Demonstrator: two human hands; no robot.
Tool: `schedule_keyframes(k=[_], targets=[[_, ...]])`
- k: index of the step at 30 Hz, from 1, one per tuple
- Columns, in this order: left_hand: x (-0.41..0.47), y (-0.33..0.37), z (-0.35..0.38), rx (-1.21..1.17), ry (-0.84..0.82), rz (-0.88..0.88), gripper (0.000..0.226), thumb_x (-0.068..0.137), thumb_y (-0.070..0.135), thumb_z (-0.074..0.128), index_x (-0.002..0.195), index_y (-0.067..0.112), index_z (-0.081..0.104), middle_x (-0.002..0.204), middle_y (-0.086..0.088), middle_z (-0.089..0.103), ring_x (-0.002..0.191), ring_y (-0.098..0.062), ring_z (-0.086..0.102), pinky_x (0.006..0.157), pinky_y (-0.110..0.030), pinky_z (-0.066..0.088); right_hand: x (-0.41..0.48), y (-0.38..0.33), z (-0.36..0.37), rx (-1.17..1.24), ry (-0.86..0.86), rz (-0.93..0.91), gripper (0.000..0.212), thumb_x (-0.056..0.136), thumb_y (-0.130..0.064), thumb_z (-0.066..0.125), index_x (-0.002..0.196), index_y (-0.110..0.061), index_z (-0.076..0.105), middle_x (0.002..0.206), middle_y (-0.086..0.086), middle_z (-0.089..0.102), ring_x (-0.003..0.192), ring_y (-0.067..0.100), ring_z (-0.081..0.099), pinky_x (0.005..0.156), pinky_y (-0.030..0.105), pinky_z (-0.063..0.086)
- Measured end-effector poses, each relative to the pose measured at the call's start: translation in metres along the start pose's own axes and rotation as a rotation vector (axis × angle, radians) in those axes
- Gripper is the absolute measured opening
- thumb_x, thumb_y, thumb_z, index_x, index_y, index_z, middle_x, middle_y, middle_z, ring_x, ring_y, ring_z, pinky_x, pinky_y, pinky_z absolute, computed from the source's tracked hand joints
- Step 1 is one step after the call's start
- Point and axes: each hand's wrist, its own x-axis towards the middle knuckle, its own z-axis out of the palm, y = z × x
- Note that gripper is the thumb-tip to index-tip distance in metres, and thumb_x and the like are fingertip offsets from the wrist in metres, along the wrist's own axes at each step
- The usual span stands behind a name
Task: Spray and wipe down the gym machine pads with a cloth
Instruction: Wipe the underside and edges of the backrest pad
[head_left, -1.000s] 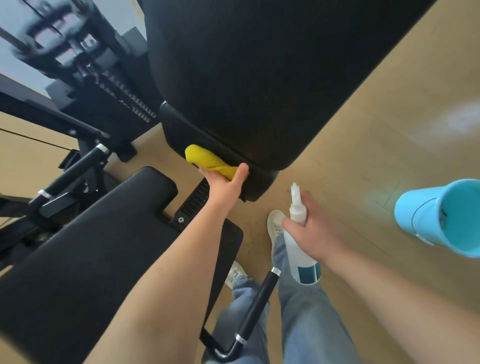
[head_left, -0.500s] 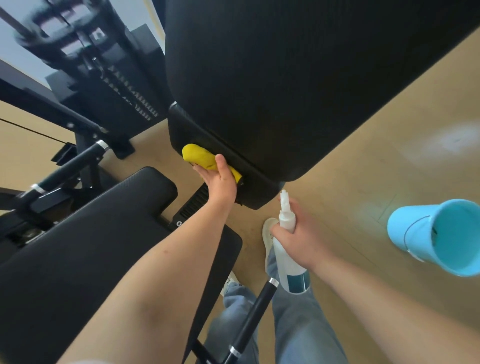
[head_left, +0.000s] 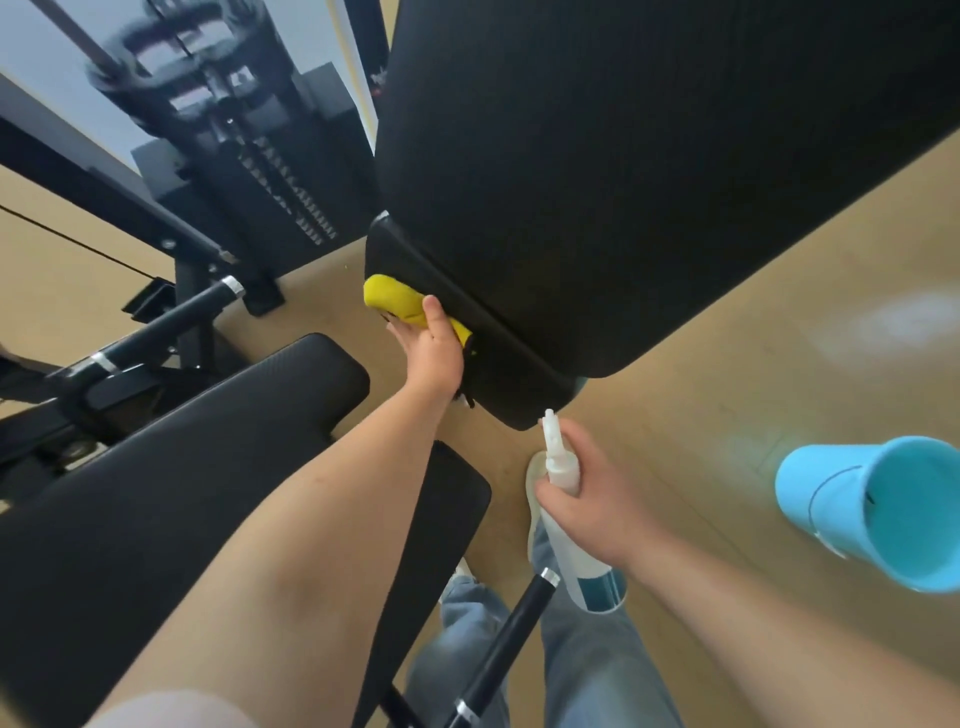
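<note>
Cloth, pinned under the thumb of the left hand, lay along the small pad, whose long edge slanted down toward the right hand gripping the spray bottle.

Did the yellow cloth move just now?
Yes. The left hand slid the yellow cloth along the lower pad, away from its near corner toward its far end.

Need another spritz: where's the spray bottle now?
Head view, lower centre: the right hand grips the spray bottle just below a corner of the small black pad.
</note>
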Motion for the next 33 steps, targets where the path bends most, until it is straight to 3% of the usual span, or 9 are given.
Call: schedule_keyframes(k=[5, 9, 13, 15, 18, 22, 25, 27, 33], targets=[[-0.036, -0.001, 0.019, 0.047, -0.090, 0.271, 0.088, 0.105, 0.055, 0.035, 0.154, 0.027, -0.033, 0.166, 0.003, -0.031, 0.156, -0.020, -0.013, 0.121, -0.036, -0.004, 0.005, -0.007, 0.001, -0.041, 0.002, -0.017, 0.057, 0.093, -0.028, 0.068, 0.125, -0.064, 0.038, 0.093, -0.009, 0.061, 0.087, 0.020, 0.065, 0.079, 0.038, 0.060], [-0.008, 0.024, 0.025, -0.134, 0.161, 0.185, 0.076, 0.106, 0.059, 0.025, 0.158, 0.032, -0.023, 0.169, -0.001, -0.024, 0.156, -0.024, -0.016, 0.124, -0.048, -0.012, 0.013, -0.005, 0.000, -0.015, 0.011, -0.016, 0.060, 0.096, -0.022, 0.067, 0.140, -0.050, 0.036, 0.106, 0.002, 0.062, 0.098, 0.025, 0.062, 0.072, 0.019, 0.053], [0.000, 0.009, 0.021, -0.055, 0.135, 0.222, 0.082, 0.105, 0.060, 0.028, 0.160, 0.023, -0.022, 0.169, 0.001, -0.024, 0.157, -0.021, -0.013, 0.126, -0.043, -0.004, 0.017, -0.009, -0.004, -0.035, 0.054, -0.022, 0.058, 0.094, -0.020, 0.067, 0.140, -0.044, 0.040, 0.100, 0.006, 0.061, 0.090, 0.024, 0.063, 0.073, 0.029, 0.053], [-0.019, -0.010, 0.024, 0.050, 0.044, 0.261, 0.090, 0.103, 0.060, 0.037, 0.157, 0.026, -0.027, 0.168, 0.004, -0.025, 0.157, -0.022, -0.008, 0.123, -0.040, 0.002, 0.014, -0.011, -0.007, -0.026, 0.089, -0.025, 0.056, 0.094, -0.019, 0.066, 0.139, -0.042, 0.042, 0.094, 0.002, 0.060, 0.085, 0.019, 0.061, 0.067, 0.027, 0.049], [-0.059, -0.047, 0.032, 0.176, -0.099, 0.277, 0.102, 0.092, 0.062, 0.052, 0.152, 0.046, -0.029, 0.171, 0.004, -0.007, 0.154, -0.031, 0.022, 0.121, -0.056, 0.029, 0.001, -0.019, -0.018, -0.023, 0.139, -0.018, 0.045, 0.095, -0.018, 0.064, 0.131, -0.037, 0.046, 0.096, -0.005, 0.059, 0.085, 0.008, 0.060, 0.060, 0.013, 0.040], [-0.117, -0.068, 0.044, 0.308, -0.326, 0.167, 0.094, 0.098, 0.060, 0.050, 0.151, 0.050, -0.027, 0.170, 0.011, 0.008, 0.139, -0.020, 0.048, 0.105, -0.047, 0.052, -0.023, -0.027, -0.032, -0.035, 0.156, -0.040, 0.050, 0.096, -0.015, 0.065, 0.127, -0.044, 0.039, 0.097, -0.018, 0.057, 0.082, -0.023, 0.054, 0.061, 0.000, 0.041], [-0.138, -0.064, 0.027, 0.564, -0.476, 0.354, 0.065, 0.105, 0.047, 0.045, 0.160, 0.028, 0.015, 0.154, 0.006, 0.044, 0.123, -0.013, 0.058, 0.099, -0.036, 0.055, -0.038, -0.035, -0.039, -0.054, 0.143, -0.047, 0.047, 0.097, -0.019, 0.065, 0.129, -0.043, 0.041, 0.096, -0.016, 0.059, 0.083, -0.009, 0.061, 0.054, 0.007, 0.044], [-0.147, -0.052, 0.016, 0.611, -0.499, 0.407, 0.033, 0.105, 0.038, 0.049, 0.133, 0.020, 0.051, 0.122, 0.005, 0.062, 0.108, -0.015, 0.063, 0.096, -0.035, 0.056, -0.045, -0.039, -0.043, -0.050, 0.156, -0.050, 0.043, 0.096, -0.022, 0.066, 0.129, -0.040, 0.045, 0.099, -0.014, 0.061, 0.083, 0.002, 0.062, 0.059, 0.010, 0.041], [-0.173, 0.005, -0.006, 0.610, -0.409, 0.450, 0.014, 0.103, 0.034, 0.053, 0.111, 0.024, 0.060, 0.106, 0.007, 0.060, 0.098, -0.012, 0.061, 0.085, -0.029, 0.051, -0.065, -0.054, -0.051, -0.005, 0.201, -0.097, 0.040, 0.097, -0.019, 0.064, 0.130, -0.036, 0.049, 0.102, -0.011, 0.063, 0.087, 0.006, 0.062, 0.066, 0.014, 0.040]])
